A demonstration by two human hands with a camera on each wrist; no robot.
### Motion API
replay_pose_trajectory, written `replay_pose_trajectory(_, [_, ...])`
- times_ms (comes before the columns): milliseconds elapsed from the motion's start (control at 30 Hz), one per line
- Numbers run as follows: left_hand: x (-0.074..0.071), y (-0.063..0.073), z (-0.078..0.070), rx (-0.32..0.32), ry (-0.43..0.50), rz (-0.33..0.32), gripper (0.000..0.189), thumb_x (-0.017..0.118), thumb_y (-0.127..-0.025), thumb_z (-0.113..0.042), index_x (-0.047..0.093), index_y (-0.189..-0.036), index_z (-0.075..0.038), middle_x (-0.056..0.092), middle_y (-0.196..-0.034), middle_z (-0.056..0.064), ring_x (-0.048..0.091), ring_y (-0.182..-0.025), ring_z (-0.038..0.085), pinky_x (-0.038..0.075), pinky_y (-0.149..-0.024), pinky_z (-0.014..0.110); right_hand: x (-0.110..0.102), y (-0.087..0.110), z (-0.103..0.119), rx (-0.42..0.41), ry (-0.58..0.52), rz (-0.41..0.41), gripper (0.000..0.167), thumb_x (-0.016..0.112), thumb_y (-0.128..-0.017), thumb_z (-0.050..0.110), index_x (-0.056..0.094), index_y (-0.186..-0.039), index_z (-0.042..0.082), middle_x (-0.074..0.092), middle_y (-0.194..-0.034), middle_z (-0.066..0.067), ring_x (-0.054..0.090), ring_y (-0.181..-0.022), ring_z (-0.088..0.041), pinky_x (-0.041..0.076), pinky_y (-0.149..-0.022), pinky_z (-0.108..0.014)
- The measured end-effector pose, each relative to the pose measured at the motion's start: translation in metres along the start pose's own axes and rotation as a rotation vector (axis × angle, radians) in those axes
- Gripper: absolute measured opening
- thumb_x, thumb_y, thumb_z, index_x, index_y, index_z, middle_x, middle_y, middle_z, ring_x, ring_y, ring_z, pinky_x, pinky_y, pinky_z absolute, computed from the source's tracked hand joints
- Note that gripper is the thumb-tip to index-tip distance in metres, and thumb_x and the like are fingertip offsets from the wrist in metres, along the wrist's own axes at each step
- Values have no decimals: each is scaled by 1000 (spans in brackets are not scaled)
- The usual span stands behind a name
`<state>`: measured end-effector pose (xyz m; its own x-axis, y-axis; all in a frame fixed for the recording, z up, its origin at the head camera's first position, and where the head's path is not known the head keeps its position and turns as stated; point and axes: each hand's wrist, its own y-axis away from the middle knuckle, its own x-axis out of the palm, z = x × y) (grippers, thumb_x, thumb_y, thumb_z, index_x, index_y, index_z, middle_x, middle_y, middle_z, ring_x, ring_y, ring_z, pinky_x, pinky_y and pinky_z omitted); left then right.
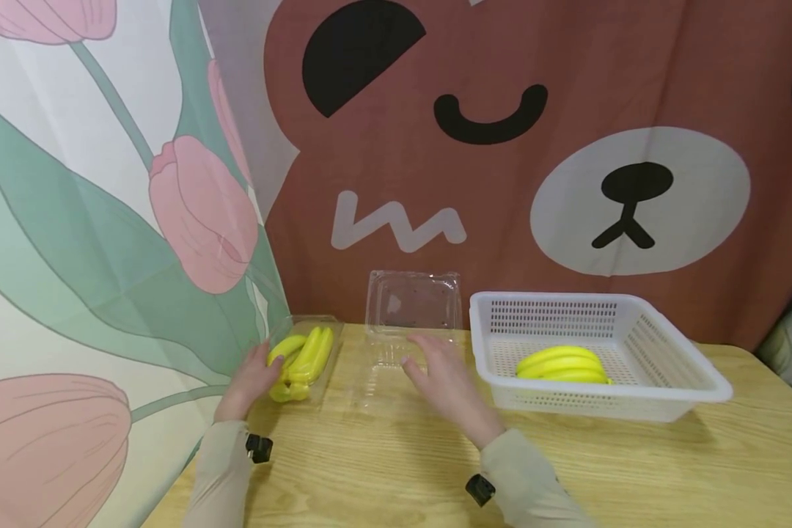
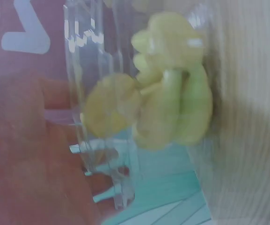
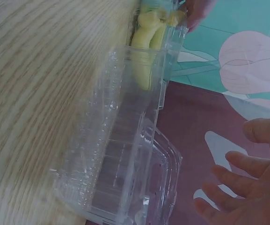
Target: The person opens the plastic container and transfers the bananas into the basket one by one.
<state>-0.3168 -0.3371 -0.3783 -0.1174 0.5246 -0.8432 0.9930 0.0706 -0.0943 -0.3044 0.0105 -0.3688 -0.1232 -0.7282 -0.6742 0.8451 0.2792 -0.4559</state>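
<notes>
At the left of the table stands a see-through plastic box (image 1: 335, 361) with yellow toy bananas (image 1: 313, 356) in it. My left hand (image 1: 247, 383) grips the box's left side, the thumb over the rim and the fingers outside the wall; the left wrist view shows fingers through the plastic (image 2: 107, 159). A second see-through clamshell box, its lid (image 1: 414, 302) raised at the back, stands to the right. Over it hovers my right hand (image 1: 447, 385), fingers spread and loosely bent, holding nothing. The right wrist view shows that hand (image 3: 247, 183) apart from the clamshell (image 3: 111, 140).
A white perforated basket (image 1: 594, 400) sits on the right of the wooden table (image 1: 383, 469), holding a bunch of yellow bananas (image 1: 561, 364). Behind the table hangs a brown bear-print curtain (image 1: 383, 161), and a tulip-print curtain (image 1: 105, 293) closes the left side.
</notes>
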Motion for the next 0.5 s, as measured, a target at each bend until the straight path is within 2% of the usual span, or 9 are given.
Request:
replay_pose_trajectory(167, [4, -3, 6, 28, 18, 17, 64, 35, -105, -25, 15, -149, 16, 14, -151, 40, 14, -140, 54, 16, -113, 61, 4, 0, -2, -7, 12, -1, 46, 58, -99, 33, 54, -140, 11, 52, -142, -12, 43, -133, -33, 31, -110, -54])
replay_pose_trajectory(367, [6, -4, -2, 76, 13, 14, 61, 40, -104, -24, 22, -146, 17, 21, -149, 40, 20, -138, 54, 20, -112, 61, 9, -1, 0, -7, -15, 14, 46, 60, -98, 30, 54, -140, 10, 52, -142, -11, 45, -132, -32, 34, -110, -51])
replay_pose_trajectory(500, [8, -3, -6, 75, 9, 24, 63, 41, -104, -25, 22, -146, 17, 22, -148, 41, 20, -138, 54, 20, -112, 61, 16, -4, 6, -25, -57, 19, 45, 61, -98, 26, 55, -138, 7, 54, -140, -13, 47, -130, -34, 35, -109, -51])
